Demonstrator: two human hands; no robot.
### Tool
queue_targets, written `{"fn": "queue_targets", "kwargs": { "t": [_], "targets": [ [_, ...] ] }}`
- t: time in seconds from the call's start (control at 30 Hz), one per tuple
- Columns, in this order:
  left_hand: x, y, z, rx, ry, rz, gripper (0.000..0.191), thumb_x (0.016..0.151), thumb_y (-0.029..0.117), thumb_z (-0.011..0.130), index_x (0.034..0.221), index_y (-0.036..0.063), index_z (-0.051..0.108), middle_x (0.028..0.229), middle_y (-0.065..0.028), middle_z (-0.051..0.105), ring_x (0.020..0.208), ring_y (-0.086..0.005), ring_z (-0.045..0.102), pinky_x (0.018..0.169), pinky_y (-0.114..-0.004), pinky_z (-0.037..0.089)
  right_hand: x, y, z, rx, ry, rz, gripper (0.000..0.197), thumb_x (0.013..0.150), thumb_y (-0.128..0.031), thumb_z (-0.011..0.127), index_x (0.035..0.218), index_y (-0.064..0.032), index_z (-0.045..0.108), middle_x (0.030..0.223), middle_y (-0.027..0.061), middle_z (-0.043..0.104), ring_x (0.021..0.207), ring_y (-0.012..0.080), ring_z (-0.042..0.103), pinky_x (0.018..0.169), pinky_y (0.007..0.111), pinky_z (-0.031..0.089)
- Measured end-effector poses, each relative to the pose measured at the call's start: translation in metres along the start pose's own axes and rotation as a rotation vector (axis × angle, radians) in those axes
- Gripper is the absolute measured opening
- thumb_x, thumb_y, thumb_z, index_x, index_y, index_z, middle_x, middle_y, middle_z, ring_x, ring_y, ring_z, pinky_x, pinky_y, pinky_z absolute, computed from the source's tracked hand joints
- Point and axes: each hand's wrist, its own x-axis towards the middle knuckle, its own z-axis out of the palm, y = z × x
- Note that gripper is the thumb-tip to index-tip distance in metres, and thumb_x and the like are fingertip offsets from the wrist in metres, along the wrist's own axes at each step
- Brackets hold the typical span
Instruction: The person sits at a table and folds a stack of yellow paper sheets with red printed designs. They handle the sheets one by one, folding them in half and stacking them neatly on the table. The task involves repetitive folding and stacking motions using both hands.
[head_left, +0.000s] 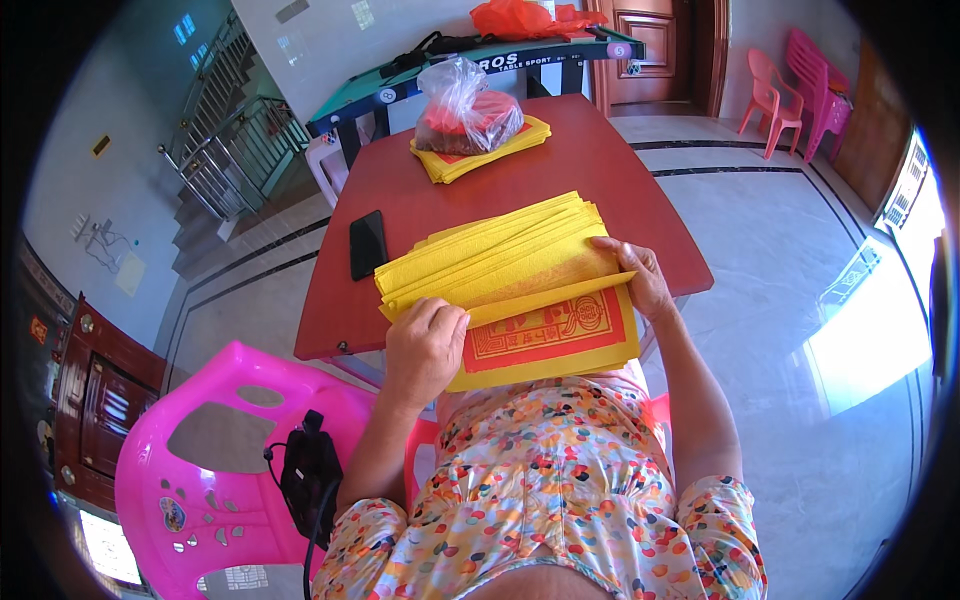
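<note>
A thick pile of yellow paper sheets (495, 255) lies at the near edge of the red table, its front part reaching over my lap. The sheet in front has a red printed panel (551, 330) with gold patterns. Above that panel runs a narrow folded strip of yellow paper (551, 298). My left hand (429, 345) pinches the strip's left end, with its fingers curled. At the right end, my right hand (637, 274) grips the paper's edge, its thumb and fingers on the sheets. Parts of the fingers are hidden by the paper.
A black smartphone (367, 244) lies left of the pile on the red table (637, 180). Farther back, a knotted clear plastic bag (469, 120) rests on more yellow papers (450, 168). A pink plastic chair (150, 450) holding a black device (311, 476) with a cable stands at left.
</note>
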Motion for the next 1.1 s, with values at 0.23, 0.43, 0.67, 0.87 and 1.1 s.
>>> {"fn": "queue_targets", "kwargs": {
  "t": [0.23,0.43,0.67,0.87,1.1],
  "targets": [
    [-0.002,-0.002,0.005,-0.018,0.047,-0.056,0.009,0.077,0.004,0.066,0.077,0.0026,0.057,0.071,-0.0089,0.055,0.066,-0.0277,0.057,0.057,-0.037,0.047,0.000,0.000,0.005,0.088,-0.055,-0.075,0.049,0.091,-0.044,0.054,0.118,-0.0047,0.062,0.105,0.0161,0.065,0.091,0.0196,0.065,0.080,0.029,0.054],
    [-0.001,0.000,0.005,-0.046,0.064,-0.042,0.008,0.077,0.003,0.066,0.078,0.0020,0.058,0.073,-0.0086,0.056,0.067,-0.0266,0.057,0.057,-0.037,0.047,-0.001,-0.009,0.008,-0.047,0.052,0.106,0.035,0.084,-0.018,0.069,0.115,-0.0034,0.063,0.098,0.0089,0.068,0.084,0.0140,0.065,0.078,0.028,0.054],
    [0.008,0.018,-0.011,-0.053,0.202,0.106,0.010,0.074,0.000,0.068,0.081,0.0012,0.061,0.074,-0.0074,0.055,0.068,-0.0239,0.057,0.059,-0.036,0.048,-0.001,-0.010,0.014,0.018,0.102,0.094,0.027,0.084,-0.012,0.069,0.109,-0.0028,0.067,0.095,0.0064,0.069,0.081,0.0123,0.066,0.074,0.027,0.055],
    [-0.006,0.023,0.006,-0.302,-0.308,0.156,0.013,0.074,0.008,0.071,0.083,0.0025,0.064,0.087,-0.0097,0.059,0.082,-0.0241,0.059,0.072,-0.036,0.049,0.000,-0.007,0.014,0.042,0.098,0.087,0.025,0.084,-0.012,0.069,0.108,-0.0030,0.068,0.094,0.0063,0.070,0.081,0.0125,0.066,0.074,0.027,0.055],
    [-0.015,0.022,0.028,-0.241,-0.607,0.136,0.052,0.065,0.022,0.079,0.112,0.0074,0.062,0.112,-0.0111,0.052,0.106,-0.0280,0.050,0.091,-0.038,0.045,0.000,-0.007,0.014,0.036,0.095,0.078,0.026,0.083,-0.010,0.069,0.109,-0.0031,0.067,0.094,0.0065,0.070,0.081,0.0119,0.065,0.075,0.027,0.055]
  ]
}}
